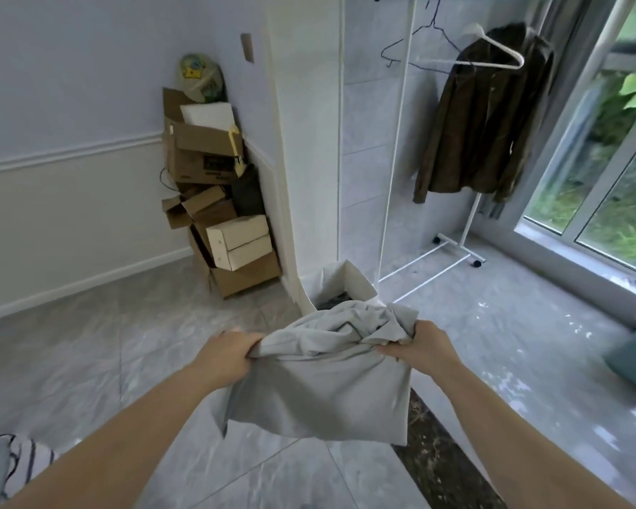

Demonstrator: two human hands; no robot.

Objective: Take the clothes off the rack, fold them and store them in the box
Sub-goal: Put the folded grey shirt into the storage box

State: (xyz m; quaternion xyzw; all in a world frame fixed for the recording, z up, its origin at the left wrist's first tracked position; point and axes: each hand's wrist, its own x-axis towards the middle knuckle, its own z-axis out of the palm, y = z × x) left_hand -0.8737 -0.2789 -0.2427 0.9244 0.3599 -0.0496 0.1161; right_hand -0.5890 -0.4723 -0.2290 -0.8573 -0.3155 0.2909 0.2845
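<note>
Both bare arms reach forward from the bottom of the frame, and between them hangs a folded light grey garment [320, 380], held up in the lower centre of the picture. The left hand [224, 356] clenches the garment's upper left corner, its fingers [245, 343] curled over bunched cloth so that the fabric emerges from the fist to the right. The right hand [421, 347] grasps the upper right corner in the same manner, the cloth gathered under its curled fingers [390, 351] and spilling left and down. The top edge between the two fists is rumpled into folds, while the lower part hangs flat and smooth above the grey tiled floor [89, 361]. Just behind the garment, at centre frame, stands an open white box [349, 279] against the foot of a white column, with something dark lying inside; the garment's top edge overlaps the box's near rim in the view, though I cannot tell whether they touch. In the upper right, a white wheeled clothes rack [393, 170] carries a dark brown jacket [481, 119] on a white hanger [500, 49], with a bare black wire hanger [419, 34] beside it to the left. A heap of cardboard boxes [213, 200] leans in the corner at centre left. A striped cloth [23, 461] shows at the lower left edge.
</note>
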